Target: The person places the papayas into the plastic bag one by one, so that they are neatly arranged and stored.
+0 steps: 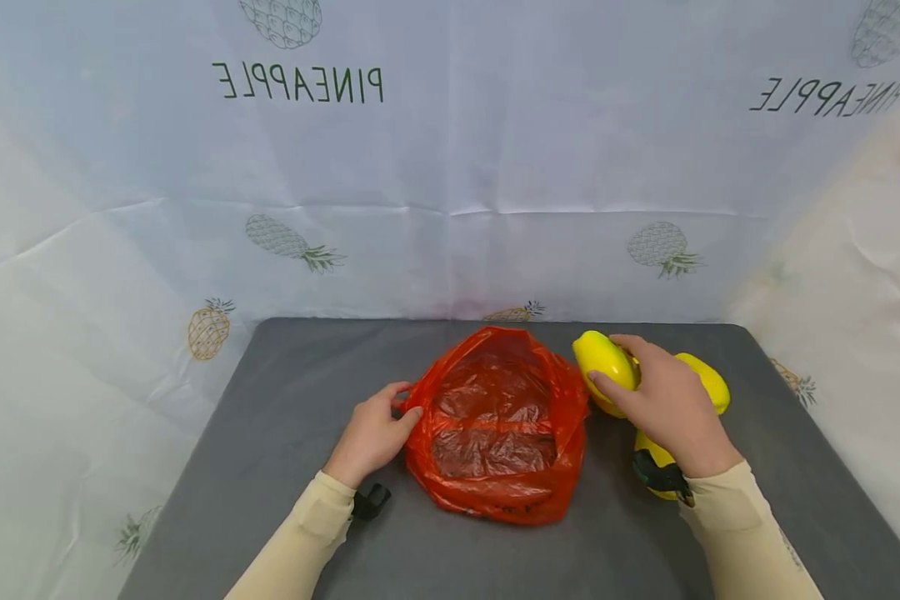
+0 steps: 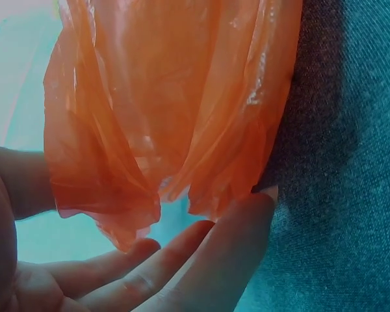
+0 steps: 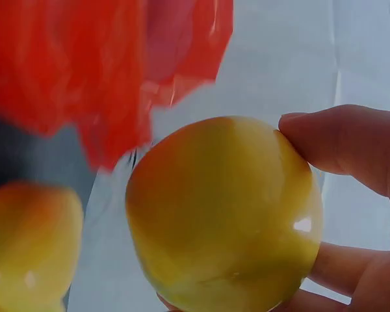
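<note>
A red plastic bag (image 1: 495, 500) stands on the grey table with its mouth spread toward the head camera. My left hand (image 1: 371, 433) pinches its left edge; in the left wrist view the thin plastic (image 2: 162, 130) runs down between thumb and fingers. Just beyond the bag's right side, my right hand (image 1: 671, 404) grips a smooth, glossy yellow fruit (image 1: 603, 358). In the right wrist view that fruit (image 3: 224, 214) sits between thumb and fingers, with the bag close by. Another yellow fruit (image 1: 705, 379) lies behind the right hand, partly hidden by it.
More yellow (image 1: 648, 442) shows beside the right wrist, partly covered by a dark wrist device (image 1: 660, 475). A black wrist mount (image 1: 371, 502) sits under the left wrist. White pineapple-print cloth (image 1: 450, 158) hangs behind the table (image 1: 307, 358) and at its sides.
</note>
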Demonstrator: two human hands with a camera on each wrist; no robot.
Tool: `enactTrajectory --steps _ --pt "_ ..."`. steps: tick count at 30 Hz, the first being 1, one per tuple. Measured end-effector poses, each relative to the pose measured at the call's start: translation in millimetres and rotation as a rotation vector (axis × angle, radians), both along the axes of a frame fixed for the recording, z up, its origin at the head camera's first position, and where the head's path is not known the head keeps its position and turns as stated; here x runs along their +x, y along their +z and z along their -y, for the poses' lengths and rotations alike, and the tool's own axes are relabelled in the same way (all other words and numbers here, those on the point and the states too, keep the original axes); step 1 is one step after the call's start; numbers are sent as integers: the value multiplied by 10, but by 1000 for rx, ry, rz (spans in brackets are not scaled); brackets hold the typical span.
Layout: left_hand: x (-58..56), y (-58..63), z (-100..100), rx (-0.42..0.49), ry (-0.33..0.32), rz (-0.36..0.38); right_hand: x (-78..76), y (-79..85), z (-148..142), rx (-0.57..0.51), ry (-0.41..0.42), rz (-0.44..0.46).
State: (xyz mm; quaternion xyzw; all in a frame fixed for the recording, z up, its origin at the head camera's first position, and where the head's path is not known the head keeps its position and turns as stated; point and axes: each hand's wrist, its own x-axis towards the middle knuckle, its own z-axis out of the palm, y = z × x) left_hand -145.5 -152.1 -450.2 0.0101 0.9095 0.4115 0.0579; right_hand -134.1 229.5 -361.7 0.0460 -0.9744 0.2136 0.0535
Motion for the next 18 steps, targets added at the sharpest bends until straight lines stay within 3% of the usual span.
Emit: enactTrajectory --steps 9,18 --pt "-15 11 -10 11 -14 -13 -225 55 483 -5 139 21" --pt "-4 -13 -2 23 -12 1 -455 -91 944 9 264 116"
